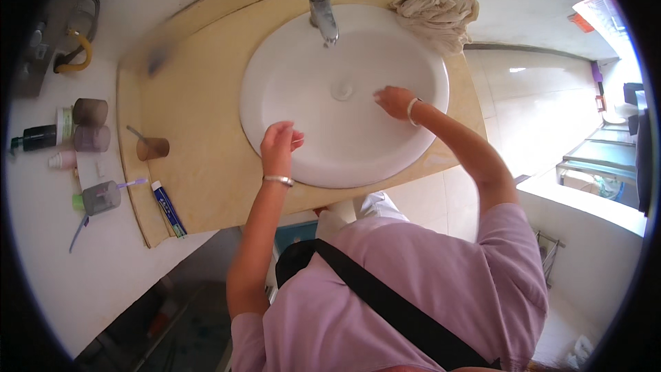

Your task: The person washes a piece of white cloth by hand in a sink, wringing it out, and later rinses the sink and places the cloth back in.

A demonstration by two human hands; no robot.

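A white oval washbasin (320, 139) is set in a yellowish stone counter (206, 77). Over its left front rim is my left hand (279, 139), fingers partly curled, with nothing seen in it. My right hand (395, 102) hangs over the right part of the bowl, slightly blurred, its fingers bent downward and close together; whether they are closed cannot be told. Between the hands and farther back lies the drain (342, 88). A chrome single-lever faucet (324, 10) stands behind the bowl, and no water stream shows. Crumpled beige cloth (434, 10) rests at the back right rim.
On the counter's left side are a brown cup (153, 149) with a toothbrush and a blue toothpaste tube (169, 210). Farther left, more cups (101, 198) and a dark pump bottle (38, 137) sit by the wall. Tiled floor (532, 93) shows at the right.
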